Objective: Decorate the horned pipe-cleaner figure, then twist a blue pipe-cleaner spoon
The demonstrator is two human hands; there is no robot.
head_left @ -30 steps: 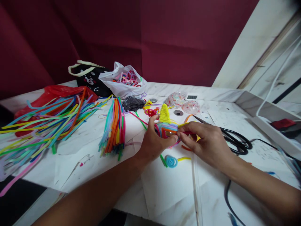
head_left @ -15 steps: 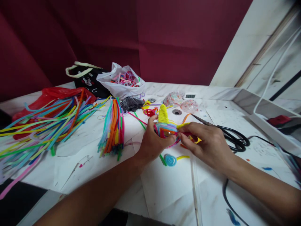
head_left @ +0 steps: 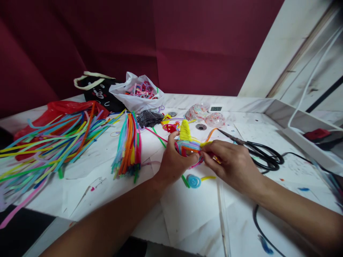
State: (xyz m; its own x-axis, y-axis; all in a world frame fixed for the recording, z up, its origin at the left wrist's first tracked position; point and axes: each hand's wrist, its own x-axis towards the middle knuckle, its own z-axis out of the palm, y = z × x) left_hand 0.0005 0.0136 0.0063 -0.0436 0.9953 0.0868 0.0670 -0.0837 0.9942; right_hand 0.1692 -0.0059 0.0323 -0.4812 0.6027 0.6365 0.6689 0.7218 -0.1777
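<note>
The left hand (head_left: 171,162) grips the fuzzy rainbow pipe-cleaner ball with a yellow cone (head_left: 187,144) so it sits steady. Right beside that grip, the right hand (head_left: 233,164) pinches it too.

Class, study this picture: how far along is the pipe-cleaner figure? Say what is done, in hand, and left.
Done: a yellow cone stands wound on the striped pipe-cleaner figure. In hand: the left hand grips the figure while the right hand pinches a strand at its side. Left, probably: a blue spiral lies loose on the table.
</note>
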